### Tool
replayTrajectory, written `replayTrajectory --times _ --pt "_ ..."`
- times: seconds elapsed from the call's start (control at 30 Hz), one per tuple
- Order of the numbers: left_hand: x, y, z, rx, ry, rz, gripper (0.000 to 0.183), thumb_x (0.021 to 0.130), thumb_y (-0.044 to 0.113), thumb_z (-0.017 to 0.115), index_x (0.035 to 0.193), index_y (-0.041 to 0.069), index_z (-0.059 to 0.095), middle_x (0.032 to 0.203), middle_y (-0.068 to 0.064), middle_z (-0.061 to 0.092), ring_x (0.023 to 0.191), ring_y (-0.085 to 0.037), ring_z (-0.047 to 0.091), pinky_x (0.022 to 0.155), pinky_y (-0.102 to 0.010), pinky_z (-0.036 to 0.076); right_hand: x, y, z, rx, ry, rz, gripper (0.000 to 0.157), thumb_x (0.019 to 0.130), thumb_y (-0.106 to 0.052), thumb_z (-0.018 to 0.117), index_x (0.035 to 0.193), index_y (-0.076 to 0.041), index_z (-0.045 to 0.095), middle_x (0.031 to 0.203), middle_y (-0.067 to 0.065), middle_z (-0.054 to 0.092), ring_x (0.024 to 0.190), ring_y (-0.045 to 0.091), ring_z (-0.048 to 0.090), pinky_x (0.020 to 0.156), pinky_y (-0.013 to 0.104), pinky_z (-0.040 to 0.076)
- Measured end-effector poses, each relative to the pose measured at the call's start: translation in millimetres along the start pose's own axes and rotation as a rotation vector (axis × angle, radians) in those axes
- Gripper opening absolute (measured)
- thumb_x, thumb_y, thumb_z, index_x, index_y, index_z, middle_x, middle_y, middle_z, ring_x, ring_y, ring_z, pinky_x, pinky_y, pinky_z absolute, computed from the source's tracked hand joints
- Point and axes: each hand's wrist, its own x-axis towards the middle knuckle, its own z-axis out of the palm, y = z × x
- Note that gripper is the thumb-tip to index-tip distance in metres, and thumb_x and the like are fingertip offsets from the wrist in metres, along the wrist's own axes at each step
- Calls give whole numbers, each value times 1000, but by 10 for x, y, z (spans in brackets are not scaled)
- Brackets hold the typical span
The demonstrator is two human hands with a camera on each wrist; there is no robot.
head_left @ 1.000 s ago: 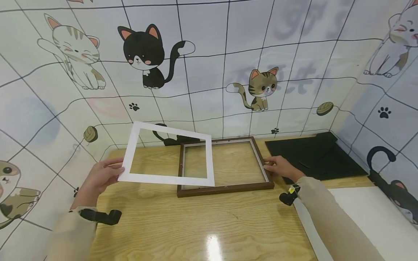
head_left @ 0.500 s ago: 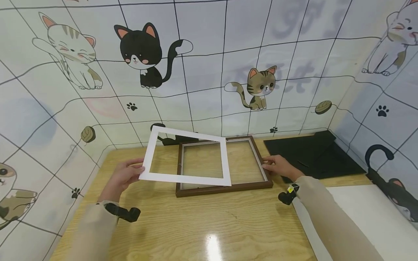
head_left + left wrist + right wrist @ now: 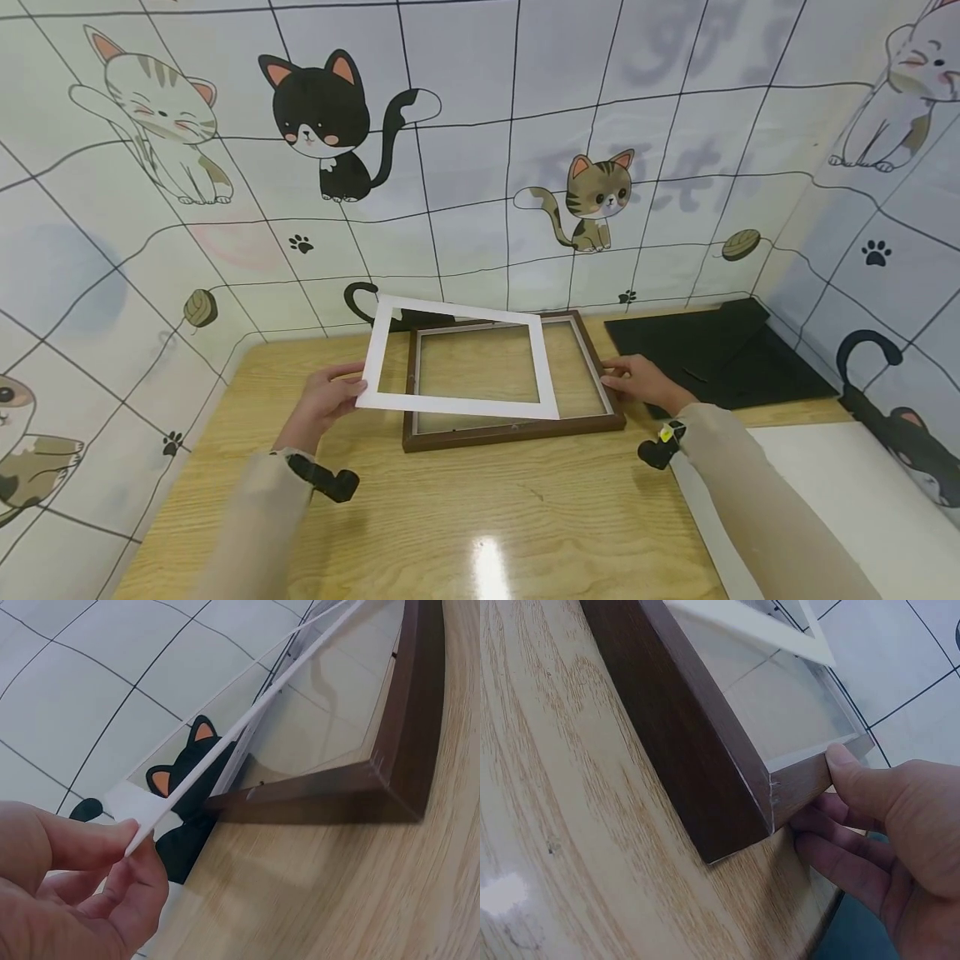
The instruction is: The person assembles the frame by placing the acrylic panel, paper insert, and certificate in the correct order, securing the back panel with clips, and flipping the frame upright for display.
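My left hand [image 3: 322,404] pinches a white picture mat [image 3: 457,406] by its left edge, thumb above and fingers below. The mat is a thin rectangular border, tilted and raised over a brown picture frame [image 3: 517,432]. In the left wrist view, the mat [image 3: 191,774] appears edge-on, apart from the frame's near corner [image 3: 397,795]. The frame lies on the table, its recess facing up, with a clear pane inside. My right hand [image 3: 637,382] holds the frame's right side; in the right wrist view the thumb [image 3: 844,761] presses the top edge and the fingers meet the outer side.
A black backing board [image 3: 712,358] lies at the back right, with a small dark piece on it. A large white sheet [image 3: 825,483] lies at the front right. Behind the wooden table [image 3: 450,508] hangs a cat-printed cloth [image 3: 465,167].
My left hand has carried the mat to the right, so it now overlaps most of the frame. My right hand has stayed on the frame's right side, and the frame has not moved.
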Motion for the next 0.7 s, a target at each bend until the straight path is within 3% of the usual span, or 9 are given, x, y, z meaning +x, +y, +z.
replayTrajectory --times 0.47,0.7 --pt "72 -31 334 -40 2 -33 43 86 -7 57 128 -8 46 114 -26 55 70 -14 59 57 -25 49 30 48 -2 -71 29 -27 44 91 -9 57 126 16 44 89 16 61 75 20 60 66 33 52" --pt "111 -68 463 -61 16 -65 42 85 -7 58 127 -7 49 113 -24 54 69 -14 58 57 -24 49 34 63 8 -9 14 -10 45 91 -7 56 127 15 42 90 17 61 77 21 62 68 35 53"
